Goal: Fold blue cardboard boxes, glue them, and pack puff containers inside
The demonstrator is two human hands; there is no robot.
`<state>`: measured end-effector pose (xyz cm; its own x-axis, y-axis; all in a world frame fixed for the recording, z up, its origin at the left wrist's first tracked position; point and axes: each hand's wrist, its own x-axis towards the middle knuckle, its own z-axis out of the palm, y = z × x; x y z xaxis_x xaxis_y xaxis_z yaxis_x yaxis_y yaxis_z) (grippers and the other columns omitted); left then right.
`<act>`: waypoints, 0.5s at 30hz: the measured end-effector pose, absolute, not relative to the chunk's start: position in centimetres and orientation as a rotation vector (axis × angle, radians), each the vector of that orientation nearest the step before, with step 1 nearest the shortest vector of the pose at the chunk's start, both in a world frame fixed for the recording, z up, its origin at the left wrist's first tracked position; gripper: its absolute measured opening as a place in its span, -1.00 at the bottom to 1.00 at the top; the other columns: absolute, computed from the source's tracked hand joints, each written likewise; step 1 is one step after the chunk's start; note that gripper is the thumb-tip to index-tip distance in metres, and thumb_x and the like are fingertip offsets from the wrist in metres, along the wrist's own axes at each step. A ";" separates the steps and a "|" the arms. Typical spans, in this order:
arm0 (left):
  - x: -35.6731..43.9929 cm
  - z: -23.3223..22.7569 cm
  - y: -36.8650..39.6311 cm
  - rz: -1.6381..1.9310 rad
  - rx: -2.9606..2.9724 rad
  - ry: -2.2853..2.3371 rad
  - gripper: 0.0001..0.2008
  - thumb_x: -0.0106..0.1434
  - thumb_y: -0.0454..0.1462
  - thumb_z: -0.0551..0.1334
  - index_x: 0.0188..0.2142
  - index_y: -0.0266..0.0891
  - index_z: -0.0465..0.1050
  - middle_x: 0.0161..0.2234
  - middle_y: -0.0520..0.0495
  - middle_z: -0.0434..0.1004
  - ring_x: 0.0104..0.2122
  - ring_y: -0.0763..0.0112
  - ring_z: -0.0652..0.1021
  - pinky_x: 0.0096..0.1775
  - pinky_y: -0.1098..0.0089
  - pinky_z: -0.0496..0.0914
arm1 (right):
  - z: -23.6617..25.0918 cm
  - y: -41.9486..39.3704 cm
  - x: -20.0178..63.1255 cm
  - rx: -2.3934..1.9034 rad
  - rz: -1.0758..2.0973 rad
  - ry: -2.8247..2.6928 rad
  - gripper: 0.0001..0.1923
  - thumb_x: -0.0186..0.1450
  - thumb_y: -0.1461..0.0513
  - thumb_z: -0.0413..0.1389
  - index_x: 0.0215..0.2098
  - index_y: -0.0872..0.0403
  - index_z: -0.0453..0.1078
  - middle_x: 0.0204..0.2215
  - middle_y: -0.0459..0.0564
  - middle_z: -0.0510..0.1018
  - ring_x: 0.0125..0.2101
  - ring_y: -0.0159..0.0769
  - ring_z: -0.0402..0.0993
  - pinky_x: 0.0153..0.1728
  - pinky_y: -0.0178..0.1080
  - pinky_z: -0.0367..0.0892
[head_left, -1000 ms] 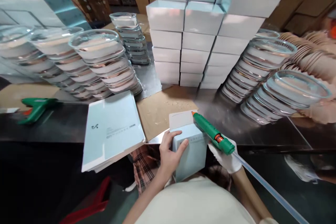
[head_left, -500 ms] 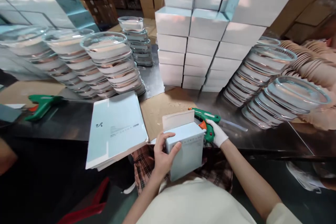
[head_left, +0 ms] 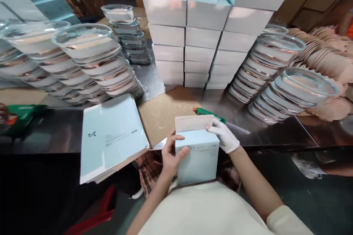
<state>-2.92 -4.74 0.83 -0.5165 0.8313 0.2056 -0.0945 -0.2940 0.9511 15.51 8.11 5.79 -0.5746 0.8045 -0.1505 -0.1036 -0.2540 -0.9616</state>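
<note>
A light-blue cardboard box [head_left: 197,161] stands before me at the table's front edge, its pale end flap [head_left: 193,123] raised at the far side. My left hand [head_left: 172,154] grips the box's left side, thumb on the near face and fingers over the top. My right hand [head_left: 224,136], in a white glove, holds the flap's right end at the box's far right corner with its fingertips. Just behind lies a green glue gun [head_left: 209,113] with an orange tip, partly hidden by the flap and glove. A clear glue stick [head_left: 237,128] sticks out from its rear.
Flat light-blue box blanks [head_left: 113,136] lie stacked at left, overhanging the edge. Brown cardboard [head_left: 165,112] covers the table's middle. White boxes [head_left: 171,36] are piled behind. Glass dish stacks [head_left: 93,58] stand left, others [head_left: 292,91] right. Another person's hand [head_left: 3,112] is at a second green glue gun [head_left: 24,115].
My right hand has let go of the glue gun, now lying on the table, and taken the box's flap. The box has turned slightly. A hand has appeared at the far-left glue gun.
</note>
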 end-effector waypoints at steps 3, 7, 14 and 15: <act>-3.1 0.5 -4.1 1.983 0.808 1.135 -0.38 0.13 0.02 0.55 0.10 0.02 0.38 -0.08 -0.06 0.61 -0.07 0.16 0.64 -0.01 0.22 0.48 | 5.7 8.4 17.1 -0.694 1.757 -1.659 -0.24 0.24 -0.40 0.18 0.00 0.02 0.61 0.10 0.13 0.61 0.11 -0.01 0.54 0.18 -0.03 0.43; -3.8 0.5 -3.8 2.035 0.928 1.044 -0.43 0.17 -0.03 0.54 0.10 0.07 0.39 -0.11 -0.04 0.62 -0.04 0.17 0.66 0.04 0.16 0.49 | 7.2 8.7 18.2 -0.378 1.447 -2.123 -0.28 0.28 -0.36 0.18 0.09 -0.03 0.55 0.12 0.14 0.53 0.14 -0.05 0.48 0.21 0.01 0.38; -4.7 2.5 -4.9 1.861 1.134 1.304 -0.56 0.24 0.17 0.40 -0.36 -0.15 0.58 -0.14 -0.17 0.56 0.02 0.04 0.61 0.13 0.00 0.46 | 8.5 8.6 16.9 -0.264 1.126 -2.415 -0.68 0.50 0.04 0.16 0.10 -0.03 0.61 0.06 0.11 0.51 0.11 -0.18 0.50 0.23 -0.02 0.42; -4.7 2.6 -5.0 1.851 1.122 1.318 -0.55 0.24 0.19 0.40 -0.36 -0.15 0.59 -0.14 -0.17 0.56 0.02 0.04 0.61 0.13 0.00 0.46 | 8.3 8.5 17.0 -0.267 1.133 -2.412 -0.68 0.51 0.05 0.15 0.10 -0.03 0.61 0.06 0.12 0.53 0.11 -0.17 0.52 0.22 -0.02 0.43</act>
<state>-4.66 -4.98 2.64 -0.4641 0.8364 0.2917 0.0024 -0.3282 0.9446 16.96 8.54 8.33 -0.8754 0.3595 0.3231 -0.0191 0.6423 -0.7663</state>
